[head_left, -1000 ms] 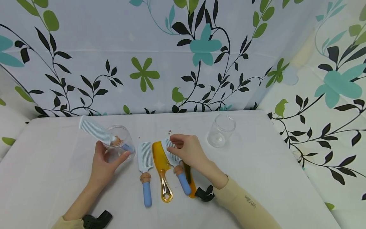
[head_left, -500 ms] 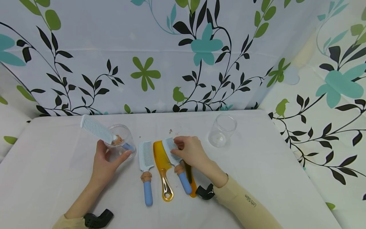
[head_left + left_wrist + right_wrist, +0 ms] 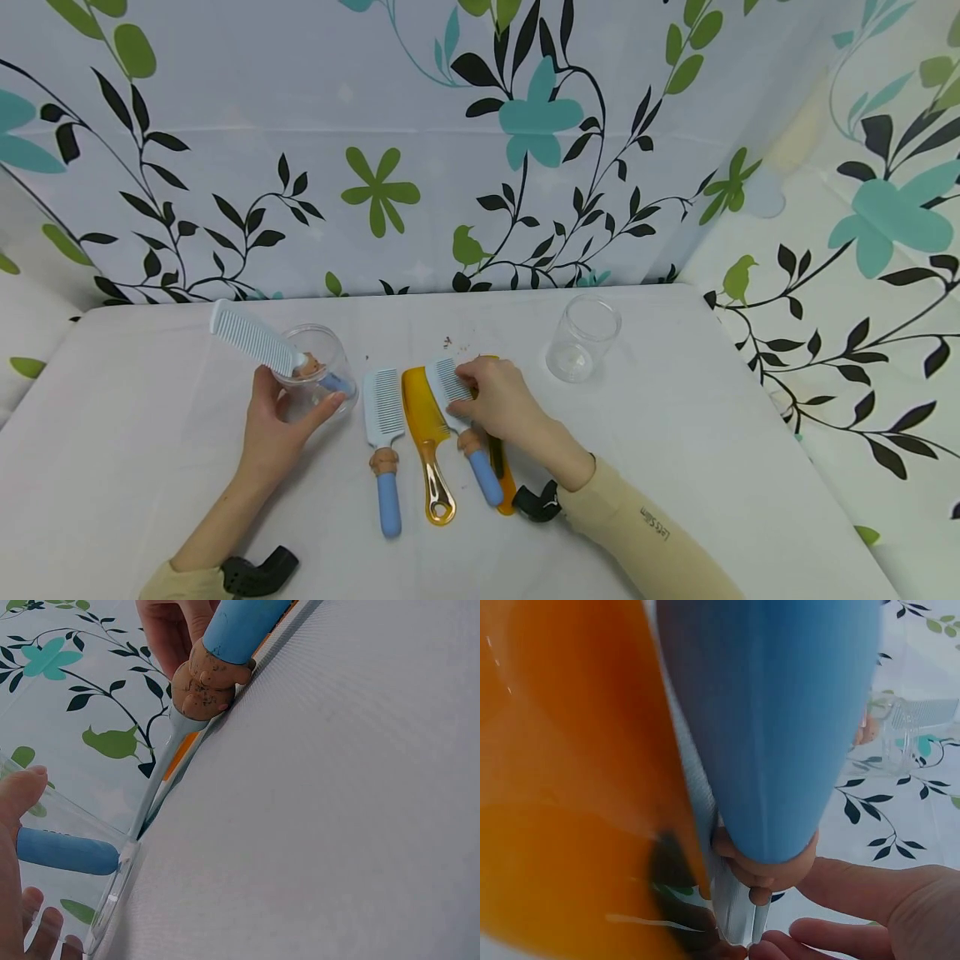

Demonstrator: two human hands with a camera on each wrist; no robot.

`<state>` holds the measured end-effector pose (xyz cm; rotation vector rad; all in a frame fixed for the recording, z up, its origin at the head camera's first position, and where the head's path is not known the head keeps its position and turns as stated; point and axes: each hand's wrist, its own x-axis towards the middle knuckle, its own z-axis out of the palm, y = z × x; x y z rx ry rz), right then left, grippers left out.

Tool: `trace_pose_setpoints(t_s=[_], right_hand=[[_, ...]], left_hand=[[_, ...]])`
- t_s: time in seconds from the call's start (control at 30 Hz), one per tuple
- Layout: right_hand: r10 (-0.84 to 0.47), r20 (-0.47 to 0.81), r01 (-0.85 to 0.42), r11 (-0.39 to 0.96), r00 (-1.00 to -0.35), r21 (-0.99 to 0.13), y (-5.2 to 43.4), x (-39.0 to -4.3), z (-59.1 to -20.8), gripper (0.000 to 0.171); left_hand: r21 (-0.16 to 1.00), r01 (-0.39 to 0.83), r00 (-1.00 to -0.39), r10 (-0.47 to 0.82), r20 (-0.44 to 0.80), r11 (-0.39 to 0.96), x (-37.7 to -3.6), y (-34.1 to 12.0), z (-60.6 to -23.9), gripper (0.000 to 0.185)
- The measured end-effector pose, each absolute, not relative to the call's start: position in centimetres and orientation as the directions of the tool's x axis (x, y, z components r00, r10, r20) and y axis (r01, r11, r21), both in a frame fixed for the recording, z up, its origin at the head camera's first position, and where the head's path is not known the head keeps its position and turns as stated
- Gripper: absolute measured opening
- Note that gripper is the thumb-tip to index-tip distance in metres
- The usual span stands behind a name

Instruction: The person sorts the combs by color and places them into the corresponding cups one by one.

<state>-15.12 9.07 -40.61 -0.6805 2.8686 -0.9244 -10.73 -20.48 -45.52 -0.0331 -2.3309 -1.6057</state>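
Far left on the bench [image 3: 150, 433]: left hand [image 3: 273, 421], its grip curled round a clear jar [image 3: 318, 371] that lies tilted on its side, thumb at the near right of the rim, fingers behind the wall. A white comb with a blue handle [image 3: 255, 342] sits in the jar, handle end inside, toothed end sticking out up and to the left. Just right of the jar, flat on the bench: a second white comb [image 3: 382, 417], teeth far, blue handle near. Beside it, touching or nearly so, an amber comb [image 3: 426, 425] with a looped handle toward the near edge. Next right: a third white comb [image 3: 453, 400], lying over a second amber comb [image 3: 497, 467] of which only part shows. Right hand [image 3: 498, 400] rests on the toothed end of this third comb, grip partly closed, fingertips pinching the comb head; the right wrist view shows the fingers at the comb's neck, too close to tell more. Small brown specks [image 3: 450, 342] lie just beyond the hand. Far right, well apart: an empty clear cup [image 3: 581, 337], standing alone.
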Motion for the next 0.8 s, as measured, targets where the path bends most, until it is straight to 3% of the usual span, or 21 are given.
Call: trace_pose_setpoints(t_s=[0.8], right_hand=[[-0.41, 0.067, -0.376, 0.744, -0.91, -0.553, 8.78, -14.97, -40.86, 0.049]], left_hand=[[0.91, 0.185, -0.954, -0.154, 0.256, 0.372, -10.84, -20.52, -45.71, 0.089]])
